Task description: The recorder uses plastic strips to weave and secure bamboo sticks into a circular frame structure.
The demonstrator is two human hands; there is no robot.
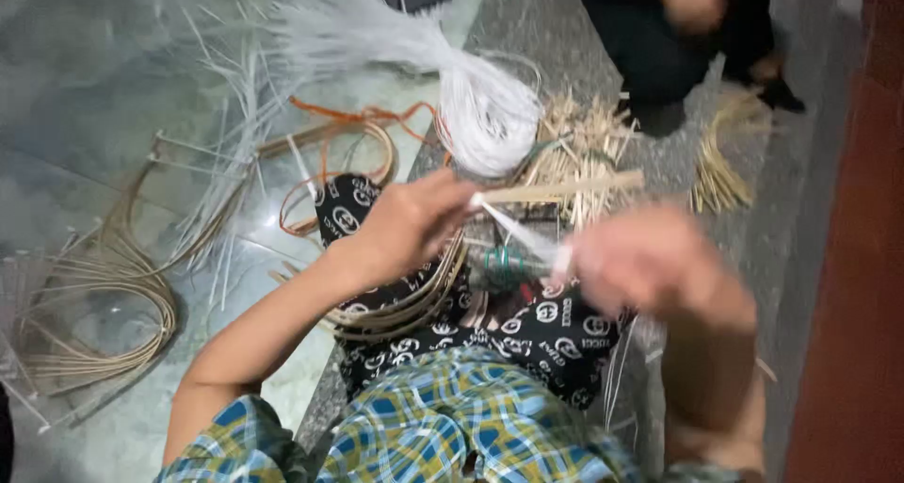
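Note:
My left hand (405,224) is closed around a flat wooden stick (565,188) that points to the right. My right hand (650,262), blurred by motion, pinches a white plastic strip (518,231) that runs from the stick's near end down to its fingers. Both hands hover above my lap, which is covered in black patterned fabric (546,337). A curved bundle of tan cane strips (405,309) lies across my left thigh under my left wrist.
A thick bundle of white strips (480,106) lies ahead, beside short pale splints (589,139). Cane coils (104,295) and orange loops (339,135) rest on the marble floor at left. Another person in dark clothes (678,31) sits at the top right.

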